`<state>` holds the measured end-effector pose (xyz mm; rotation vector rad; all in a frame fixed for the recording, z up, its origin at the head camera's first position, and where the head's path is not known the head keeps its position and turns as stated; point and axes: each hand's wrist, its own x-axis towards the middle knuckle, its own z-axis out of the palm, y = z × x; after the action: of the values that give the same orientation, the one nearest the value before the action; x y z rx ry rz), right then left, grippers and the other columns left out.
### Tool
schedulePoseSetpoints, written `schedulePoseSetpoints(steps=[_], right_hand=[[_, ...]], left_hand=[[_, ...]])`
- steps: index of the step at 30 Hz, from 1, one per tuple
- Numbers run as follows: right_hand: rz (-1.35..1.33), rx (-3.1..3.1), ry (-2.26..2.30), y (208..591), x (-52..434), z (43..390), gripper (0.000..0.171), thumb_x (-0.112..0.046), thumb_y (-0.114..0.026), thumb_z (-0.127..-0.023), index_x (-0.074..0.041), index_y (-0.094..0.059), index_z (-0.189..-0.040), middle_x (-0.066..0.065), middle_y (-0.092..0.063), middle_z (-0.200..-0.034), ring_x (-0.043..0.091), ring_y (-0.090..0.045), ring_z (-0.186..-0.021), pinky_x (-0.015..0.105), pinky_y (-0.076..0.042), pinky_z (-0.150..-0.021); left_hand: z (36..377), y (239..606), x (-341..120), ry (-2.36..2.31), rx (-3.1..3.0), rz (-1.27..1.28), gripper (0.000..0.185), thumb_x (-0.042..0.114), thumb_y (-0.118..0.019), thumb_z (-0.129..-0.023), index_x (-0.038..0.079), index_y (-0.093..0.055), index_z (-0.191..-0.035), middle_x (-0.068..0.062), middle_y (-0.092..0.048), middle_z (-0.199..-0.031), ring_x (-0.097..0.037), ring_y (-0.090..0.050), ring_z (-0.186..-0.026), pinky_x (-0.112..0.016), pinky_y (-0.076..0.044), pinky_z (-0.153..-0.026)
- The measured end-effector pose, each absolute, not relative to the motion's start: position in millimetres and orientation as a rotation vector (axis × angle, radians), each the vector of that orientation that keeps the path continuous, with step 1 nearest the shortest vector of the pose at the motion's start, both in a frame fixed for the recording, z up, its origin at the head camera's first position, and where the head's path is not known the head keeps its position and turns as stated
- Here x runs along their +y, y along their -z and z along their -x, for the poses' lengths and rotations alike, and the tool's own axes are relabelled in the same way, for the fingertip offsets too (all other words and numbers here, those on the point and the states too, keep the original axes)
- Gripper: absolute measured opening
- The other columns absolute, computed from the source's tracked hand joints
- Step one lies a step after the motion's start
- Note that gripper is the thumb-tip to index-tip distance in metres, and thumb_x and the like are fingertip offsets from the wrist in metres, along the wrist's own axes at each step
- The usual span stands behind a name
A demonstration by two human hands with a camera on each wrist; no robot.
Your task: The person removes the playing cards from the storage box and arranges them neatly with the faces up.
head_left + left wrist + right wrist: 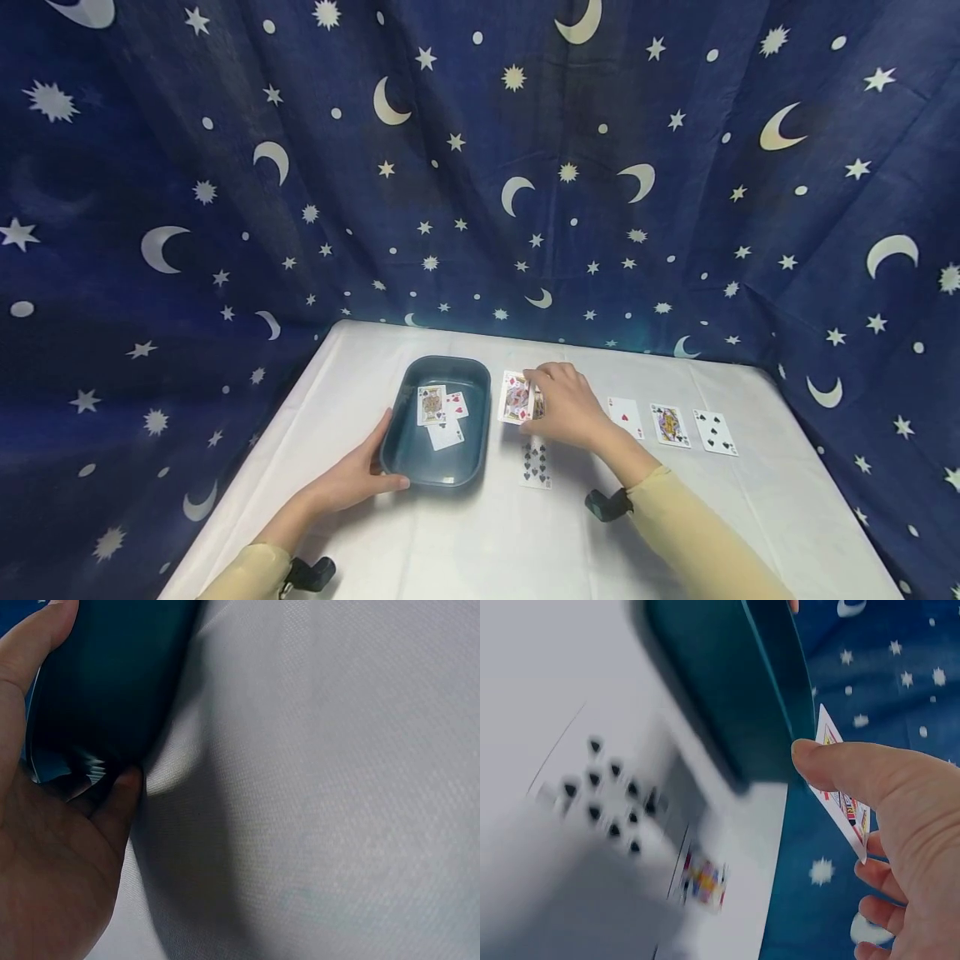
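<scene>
My left hand grips the near-left corner of a dark teal tray, thumb on the rim; the left wrist view shows that hand against the tray's wall. Three cards lie face up in the tray. My right hand pinches a king of diamonds just right of the tray, lifted off the cloth. In the right wrist view that card sits between thumb and fingers of the right hand. Below it a face card lies on the table.
A many-pip spade card lies near the tray's right side. An ace of hearts, a face card and a spade card form a row on the white table. Star-and-moon cloth hangs behind and at both sides.
</scene>
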<state>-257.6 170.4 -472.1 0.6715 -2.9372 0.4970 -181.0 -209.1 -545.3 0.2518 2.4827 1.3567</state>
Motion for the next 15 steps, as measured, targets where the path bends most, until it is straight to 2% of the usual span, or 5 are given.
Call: schedulePoseSetpoints(steps=[8,15], right_hand=[[-0.606,-2.933,-0.46,485.1,220.9,244.6,0.095,-0.045,-0.093,-0.067,-0.003,-0.056,-0.143,0.017,-0.057,-0.136,0.039,-0.045,-0.131,0.061,-0.035,-0.112],[-0.596,-2.97,-0.45,503.9,253.8,227.6,0.092,-0.043,-0.096,-0.065,-0.004,-0.06,-0.14,0.014,-0.06,-0.131,0.038,-0.048,-0.127,0.061,-0.04,-0.106]], left_hand=[[182.9,548.0,-211.1,-1.363,2.481,-0.249,0.123,0.042,-0.087,-0.081,0.027,0.001,-0.166,-0.009,-0.002,-0.172,-0.037,-0.026,-0.151,-0.046,-0.038,-0.116],[182.4,547.9,-212.0,-1.368,2.466,-0.274,0.124,0.041,-0.087,-0.082,0.027,0.003,-0.166,-0.006,0.0,-0.172,-0.034,-0.021,-0.153,-0.047,-0.033,-0.119]])
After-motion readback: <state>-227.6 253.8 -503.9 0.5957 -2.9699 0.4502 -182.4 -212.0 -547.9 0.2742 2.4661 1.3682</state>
